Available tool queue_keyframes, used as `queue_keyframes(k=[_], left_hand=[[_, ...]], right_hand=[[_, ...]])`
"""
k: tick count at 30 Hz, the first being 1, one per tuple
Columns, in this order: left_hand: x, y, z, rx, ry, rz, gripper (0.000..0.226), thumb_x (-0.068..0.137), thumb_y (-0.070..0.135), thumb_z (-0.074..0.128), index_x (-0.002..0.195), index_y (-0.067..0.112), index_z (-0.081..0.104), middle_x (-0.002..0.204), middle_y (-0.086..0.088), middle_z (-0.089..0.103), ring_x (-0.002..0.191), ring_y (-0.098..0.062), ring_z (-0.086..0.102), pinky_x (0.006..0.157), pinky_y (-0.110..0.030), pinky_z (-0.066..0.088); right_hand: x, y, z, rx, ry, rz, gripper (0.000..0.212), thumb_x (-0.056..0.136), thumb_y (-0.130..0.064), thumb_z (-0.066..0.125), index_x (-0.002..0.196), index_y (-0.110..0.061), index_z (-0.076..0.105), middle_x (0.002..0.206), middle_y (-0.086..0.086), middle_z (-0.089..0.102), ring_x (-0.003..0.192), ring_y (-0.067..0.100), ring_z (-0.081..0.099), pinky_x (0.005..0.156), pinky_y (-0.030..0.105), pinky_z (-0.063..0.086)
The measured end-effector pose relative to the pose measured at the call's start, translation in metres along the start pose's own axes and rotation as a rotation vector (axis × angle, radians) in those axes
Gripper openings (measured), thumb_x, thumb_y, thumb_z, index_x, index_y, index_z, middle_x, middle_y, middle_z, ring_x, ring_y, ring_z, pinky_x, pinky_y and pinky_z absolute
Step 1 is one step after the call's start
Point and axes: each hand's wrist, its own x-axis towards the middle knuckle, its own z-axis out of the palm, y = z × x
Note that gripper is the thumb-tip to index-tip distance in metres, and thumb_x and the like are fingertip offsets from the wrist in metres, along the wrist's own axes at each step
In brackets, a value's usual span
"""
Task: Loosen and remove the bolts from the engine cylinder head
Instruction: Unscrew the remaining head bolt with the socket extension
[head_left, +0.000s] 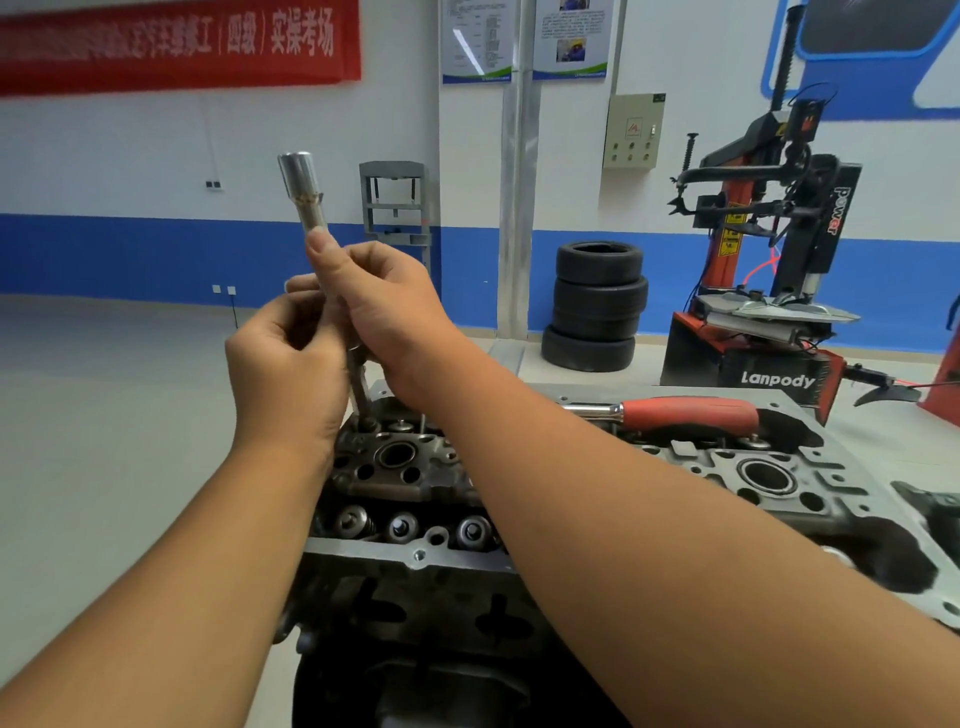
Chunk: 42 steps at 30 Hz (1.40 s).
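Here both hands hold a long steel socket extension (311, 208) standing over the far left corner of the cylinder head (769, 483). Right hand (384, 306) has its fingers wrapped round the shaft with the thumb pressed up along it; left hand (291, 353) pinches the shaft lower down, fingers curled. The tool's long axis runs near vertical, tilted slightly left at the top, the open socket end up and the lower end going down to a bolt (366, 423) hole; the bolt itself is barely visible. Probably rigid, heavy-ish, oily and slick, so grip mid-shaft with both hands and lift straight along the axis. A ratchet (685, 413) lies across the head, untouched.
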Motion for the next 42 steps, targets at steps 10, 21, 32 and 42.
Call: queue_keyframes(k=[10,21,32,42], left_hand=[[-0.001,0.001,0.002,-0.005,-0.038,-0.023,0.017,0.101,0.023,0.064,0.094,0.027,0.079,0.084,0.005,0.078,0.083,-0.016,0.077,0.072,-0.036,0.062],[-0.003,0.006,0.002,0.003,-0.013,-0.007,0.018,0.101,0.025,0.070,0.093,0.039,0.077,0.089,0.007,0.080,0.086,-0.013,0.077,0.075,-0.034,0.063],[-0.006,0.009,0.000,0.071,0.004,-0.054,0.008,0.095,0.025,0.078,0.088,0.027,0.074,0.084,0.001,0.078,0.086,-0.027,0.077,0.080,-0.057,0.064],[-0.004,0.009,0.001,0.030,-0.014,-0.111,0.024,0.107,0.022,0.059,0.090,0.024,0.076,0.082,0.003,0.078,0.082,-0.022,0.076,0.074,-0.045,0.064]], right_hand=[[-0.003,-0.004,-0.005,0.090,-0.001,0.043,0.040,0.108,-0.044,0.050,0.093,-0.010,0.065,0.095,0.010,0.075,0.075,0.015,0.071,0.058,0.026,0.056],[0.000,0.000,-0.010,0.047,-0.022,-0.010,0.019,0.098,-0.029,0.072,0.088,-0.014,0.065,0.099,0.012,0.074,0.081,0.024,0.069,0.069,0.038,0.059],[0.000,0.002,-0.011,0.043,-0.075,0.021,0.018,0.098,-0.034,0.070,0.096,-0.016,0.069,0.103,0.008,0.078,0.089,0.022,0.074,0.084,0.051,0.063],[0.001,-0.001,-0.012,-0.012,-0.099,0.038,0.034,0.103,-0.049,0.059,0.100,-0.017,0.071,0.106,0.003,0.080,0.082,0.013,0.075,0.061,0.030,0.058]])
